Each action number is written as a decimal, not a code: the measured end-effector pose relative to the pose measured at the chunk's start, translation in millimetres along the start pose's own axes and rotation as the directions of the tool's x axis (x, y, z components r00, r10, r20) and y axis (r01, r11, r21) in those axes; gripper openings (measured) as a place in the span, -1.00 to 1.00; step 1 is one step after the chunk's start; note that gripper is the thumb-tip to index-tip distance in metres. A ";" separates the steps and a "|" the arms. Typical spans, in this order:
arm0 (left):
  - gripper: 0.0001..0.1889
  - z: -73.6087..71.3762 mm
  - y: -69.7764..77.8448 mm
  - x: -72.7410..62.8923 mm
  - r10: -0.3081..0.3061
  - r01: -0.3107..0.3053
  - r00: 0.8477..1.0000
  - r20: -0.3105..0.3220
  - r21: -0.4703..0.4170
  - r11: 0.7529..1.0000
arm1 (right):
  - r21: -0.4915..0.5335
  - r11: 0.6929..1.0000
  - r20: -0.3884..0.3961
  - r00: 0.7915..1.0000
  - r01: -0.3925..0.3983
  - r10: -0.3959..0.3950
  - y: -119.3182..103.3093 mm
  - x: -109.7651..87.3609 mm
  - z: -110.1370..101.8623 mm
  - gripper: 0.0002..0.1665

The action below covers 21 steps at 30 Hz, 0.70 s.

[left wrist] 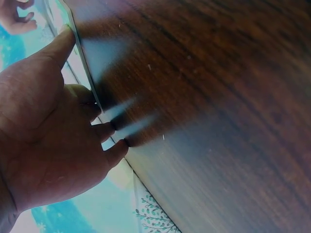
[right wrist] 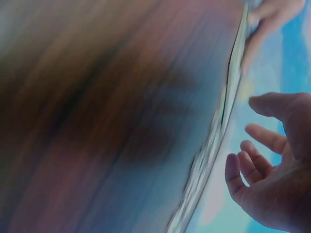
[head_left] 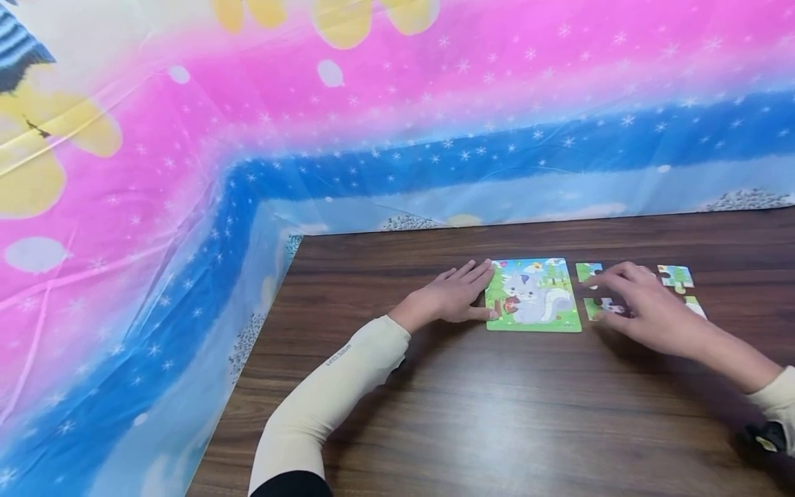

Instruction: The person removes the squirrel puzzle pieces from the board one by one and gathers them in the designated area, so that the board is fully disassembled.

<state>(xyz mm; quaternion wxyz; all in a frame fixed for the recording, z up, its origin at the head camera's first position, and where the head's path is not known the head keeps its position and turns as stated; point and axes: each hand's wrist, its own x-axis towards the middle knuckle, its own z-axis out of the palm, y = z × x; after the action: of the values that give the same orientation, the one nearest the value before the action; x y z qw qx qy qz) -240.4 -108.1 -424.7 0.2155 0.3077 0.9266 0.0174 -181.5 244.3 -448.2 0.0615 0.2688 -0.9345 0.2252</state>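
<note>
A square picture puzzle board (head_left: 535, 297) showing a grey squirrel on green lies flat on the table. My left hand (head_left: 456, 298) rests along its left edge with fingers extended, and the thumb touches the lower left side. To the right of the board lie several loose puzzle pieces, among them an upper piece (head_left: 586, 270), a lower piece (head_left: 611, 305) and a tree piece (head_left: 677, 277). Over these pieces hovers my right hand (head_left: 652, 314), its fingers loosely bent and apart. In the right wrist view nothing sits between its fingers (right wrist: 262, 138). The hand partly hides the pieces under it.
The dark wood-grain table (head_left: 472, 407) spreads out in front of the board. A pink and blue patterned cloth (head_left: 397, 124) hangs along its back and left edges.
</note>
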 end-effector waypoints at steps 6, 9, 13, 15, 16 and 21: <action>-0.03 -0.9 1.2 0.9 0.002 -0.002 1.000 0.001 0.008 1.000 | 0.203 0.979 0.141 0.990 -0.010 -0.019 -46.4 26.7 14.6 -0.44; -0.03 -1.4 1.3 -0.3 0.000 0.000 1.000 0.001 0.014 1.000 | 0.293 0.956 0.201 0.979 -0.033 -0.028 -60.1 40.2 25.7 -0.43; -0.03 -1.8 1.2 -1.5 -0.003 0.003 1.000 0.009 0.013 1.000 | 0.339 0.940 0.221 0.974 -0.034 -0.045 -68.5 55.0 40.4 -0.46; -0.03 -2.5 1.6 -1.3 -0.007 0.007 1.000 0.015 0.010 1.000 | 0.338 0.941 0.203 0.977 -0.011 -0.062 -70.2 60.6 44.8 -0.46; -0.02 -2.6 1.9 -0.5 -0.013 0.013 1.000 0.020 0.012 1.000 | 0.338 0.941 0.196 0.979 -0.008 -0.062 -70.7 62.8 46.4 -0.45; -0.02 -2.6 2.4 4.6 -0.058 0.055 0.997 0.047 0.048 0.997 | 0.344 0.939 0.189 0.980 -0.014 -0.055 -73.0 69.5 52.7 -0.38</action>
<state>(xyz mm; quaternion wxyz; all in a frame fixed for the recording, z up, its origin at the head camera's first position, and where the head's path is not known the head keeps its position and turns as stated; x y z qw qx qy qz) -243.4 -103.2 -423.7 0.2312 0.2867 0.9295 -0.0177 -201.4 132.3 -450.4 -0.0764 0.3061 -0.8793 0.3567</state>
